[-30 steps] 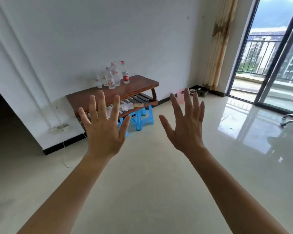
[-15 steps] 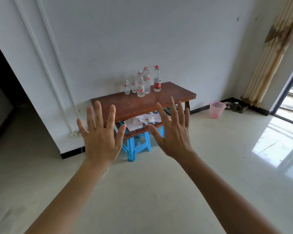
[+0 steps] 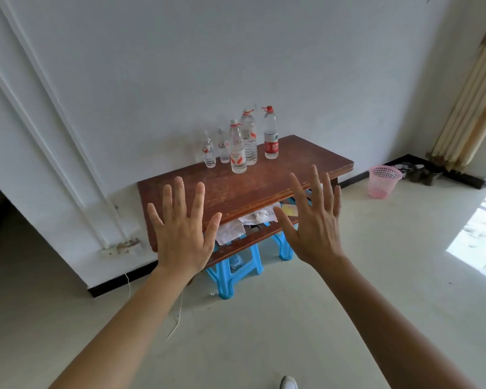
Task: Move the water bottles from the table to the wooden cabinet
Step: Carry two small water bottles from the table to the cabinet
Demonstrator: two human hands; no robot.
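Several clear water bottles with red caps stand upright at the back of a brown wooden table [image 3: 264, 183], against the white wall. The tallest, with a red label [image 3: 270, 133], is at the right; a front bottle [image 3: 237, 148] and a small bottle [image 3: 208, 150] stand to its left. My left hand [image 3: 181, 231] and my right hand [image 3: 312, 220] are held up in front of the table, fingers spread, holding nothing, well short of the bottles. No wooden cabinet is in view.
Papers lie on the table's lower shelf [image 3: 230, 233]. Blue plastic stools [image 3: 233, 269] stand under it. A pink wastebasket [image 3: 383, 181] sits on the floor to the right, near shoes and a curtain [image 3: 472, 108]. A dark doorway opens at the left.
The view has swung left and come closer to the table, which now looks larger and more central. Both hands stay raised and spread, holding nothing.
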